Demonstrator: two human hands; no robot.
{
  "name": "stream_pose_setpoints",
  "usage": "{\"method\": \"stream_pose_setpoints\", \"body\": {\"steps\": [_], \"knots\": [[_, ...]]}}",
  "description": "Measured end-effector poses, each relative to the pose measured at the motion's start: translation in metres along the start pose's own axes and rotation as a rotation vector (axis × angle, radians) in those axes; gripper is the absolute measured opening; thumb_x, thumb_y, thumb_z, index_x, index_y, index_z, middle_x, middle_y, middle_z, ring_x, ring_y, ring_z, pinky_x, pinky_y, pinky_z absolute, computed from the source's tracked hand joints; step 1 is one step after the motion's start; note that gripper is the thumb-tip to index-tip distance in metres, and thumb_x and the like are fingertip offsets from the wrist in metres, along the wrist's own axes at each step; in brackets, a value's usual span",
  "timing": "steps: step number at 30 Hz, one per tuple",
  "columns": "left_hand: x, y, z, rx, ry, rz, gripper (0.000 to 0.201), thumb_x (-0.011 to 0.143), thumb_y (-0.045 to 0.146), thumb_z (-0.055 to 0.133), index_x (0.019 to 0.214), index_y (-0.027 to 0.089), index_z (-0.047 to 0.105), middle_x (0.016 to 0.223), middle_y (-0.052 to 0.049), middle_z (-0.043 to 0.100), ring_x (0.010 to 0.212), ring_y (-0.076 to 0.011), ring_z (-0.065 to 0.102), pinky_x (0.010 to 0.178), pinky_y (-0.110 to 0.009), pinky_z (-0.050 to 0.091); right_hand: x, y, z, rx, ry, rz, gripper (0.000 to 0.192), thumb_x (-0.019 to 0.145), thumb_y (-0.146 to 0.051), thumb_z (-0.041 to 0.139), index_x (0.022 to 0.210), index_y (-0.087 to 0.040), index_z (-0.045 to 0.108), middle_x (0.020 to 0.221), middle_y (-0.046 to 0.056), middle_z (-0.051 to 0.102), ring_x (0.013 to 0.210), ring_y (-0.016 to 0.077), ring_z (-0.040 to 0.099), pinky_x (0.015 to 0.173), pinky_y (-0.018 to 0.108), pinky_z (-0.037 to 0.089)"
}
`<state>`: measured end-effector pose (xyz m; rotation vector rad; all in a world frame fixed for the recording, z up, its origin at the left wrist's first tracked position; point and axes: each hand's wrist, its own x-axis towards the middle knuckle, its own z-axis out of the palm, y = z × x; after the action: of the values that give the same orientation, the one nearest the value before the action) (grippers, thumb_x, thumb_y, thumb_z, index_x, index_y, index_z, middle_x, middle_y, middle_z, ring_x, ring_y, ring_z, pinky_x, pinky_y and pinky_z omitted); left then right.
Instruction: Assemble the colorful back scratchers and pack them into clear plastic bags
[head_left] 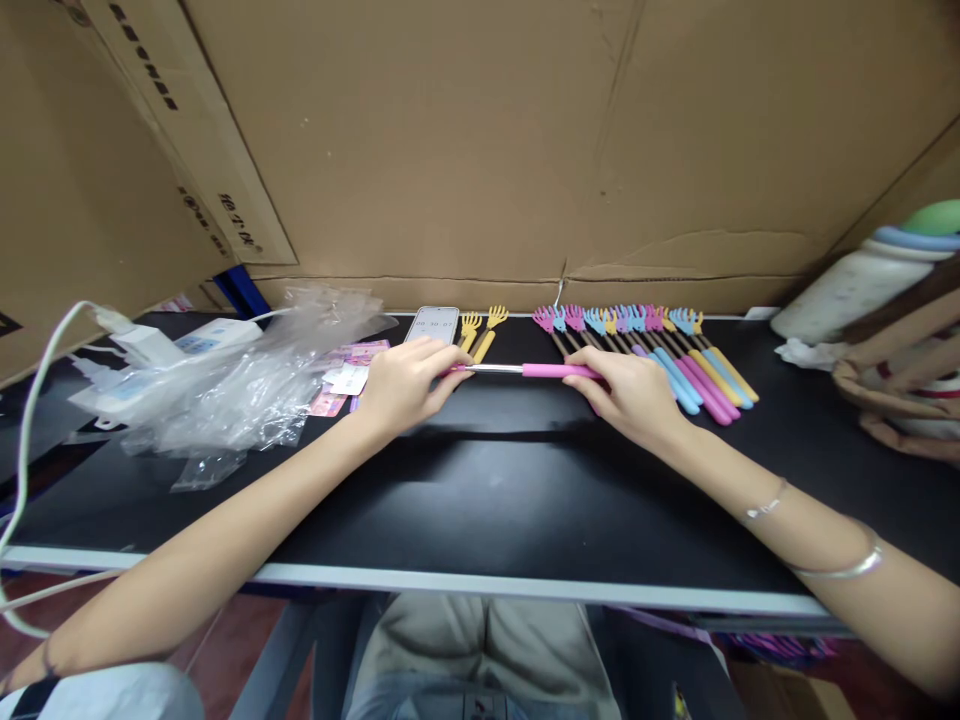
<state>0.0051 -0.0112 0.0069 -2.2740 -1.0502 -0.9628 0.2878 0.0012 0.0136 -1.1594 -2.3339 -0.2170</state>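
Head view, centre of frame: left hand (pixel 409 383) pinches the metal end of a pink-handled back scratcher (pixel 525 370), fingers closed on it. Right hand (pixel 634 392) grips the pink handle end. The scratcher lies level between both hands, just above the black table (pixel 480 490). Right of centre: a row of coloured scratchers (pixel 660 355) on the table. Upper centre: phone (pixel 433 323), two yellow scratchers (pixel 480 333) beside it. Left: crumpled plastic bags (pixel 225 385). Behind: cardboard wall (pixel 480 140).

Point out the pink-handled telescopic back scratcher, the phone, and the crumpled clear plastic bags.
pink-handled telescopic back scratcher (pixel 559 370), head view, on its pink grip.
white phone (pixel 435 322), head view, on its screen.
crumpled clear plastic bags (pixel 225 385), head view, mid-heap.
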Motion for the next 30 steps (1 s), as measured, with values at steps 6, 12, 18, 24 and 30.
{"method": "stream_pose_setpoints", "body": {"steps": [6, 12, 18, 24, 30], "knots": [[0.0008, 0.0015, -0.0015, 0.031, 0.047, 0.02, 0.018, 0.092, 0.029, 0.053, 0.082, 0.02, 0.066, 0.08, -0.001, 0.071, 0.066, -0.0141, 0.058, 0.055, -0.025, 0.037, -0.0006, -0.0035, -0.0002, -0.011, -0.029, 0.014, 0.034, 0.095, -0.044, 0.037, 0.091, -0.021, 0.061, 0.065, 0.004, 0.063, 0.059, 0.018, 0.055, 0.056, 0.028, 0.03], [0.0017, 0.0009, -0.0013, 0.031, 0.015, 0.007, 0.017, 0.092, 0.029, 0.054, 0.084, 0.02, 0.066, 0.081, -0.001, 0.071, 0.069, -0.0145, 0.058, 0.056, -0.025, 0.036, 0.0006, -0.0057, -0.0016, 0.003, -0.047, 0.028, 0.032, 0.094, -0.043, 0.039, 0.088, -0.02, 0.061, 0.06, 0.001, 0.06, 0.051, 0.0147, 0.05, 0.053, 0.026, 0.028], [0.0021, 0.0018, -0.0012, 0.008, -0.139, -0.09, 0.015, 0.091, 0.033, 0.055, 0.093, 0.024, 0.066, 0.084, 0.001, 0.071, 0.076, -0.0146, 0.062, 0.057, -0.024, 0.036, 0.0012, -0.0023, -0.0019, -0.101, -0.047, 0.017, 0.029, 0.094, -0.043, 0.041, 0.091, -0.022, 0.062, 0.067, 0.0, 0.066, 0.055, 0.0141, 0.056, 0.052, 0.024, 0.029], [0.0019, 0.0085, -0.0006, -0.035, -0.262, -0.102, 0.019, 0.089, 0.036, 0.059, 0.105, 0.027, 0.062, 0.092, 0.003, 0.071, 0.083, -0.0143, 0.066, 0.059, -0.023, 0.039, 0.0003, -0.0079, -0.0028, -0.049, -0.17, -0.066, 0.029, 0.093, -0.048, 0.045, 0.1, -0.024, 0.061, 0.071, -0.002, 0.069, 0.058, 0.0126, 0.06, 0.054, 0.023, 0.033], [0.0018, 0.0037, -0.0048, -0.041, -0.347, -0.051, 0.018, 0.088, 0.036, 0.059, 0.102, 0.026, 0.062, 0.103, 0.002, 0.07, 0.089, -0.0157, 0.066, 0.065, -0.022, 0.041, 0.0021, -0.007, -0.0088, -0.005, -0.207, -0.097, 0.031, 0.094, -0.049, 0.042, 0.101, -0.025, 0.061, 0.078, -0.002, 0.071, 0.06, 0.0114, 0.062, 0.055, 0.022, 0.034]]}}
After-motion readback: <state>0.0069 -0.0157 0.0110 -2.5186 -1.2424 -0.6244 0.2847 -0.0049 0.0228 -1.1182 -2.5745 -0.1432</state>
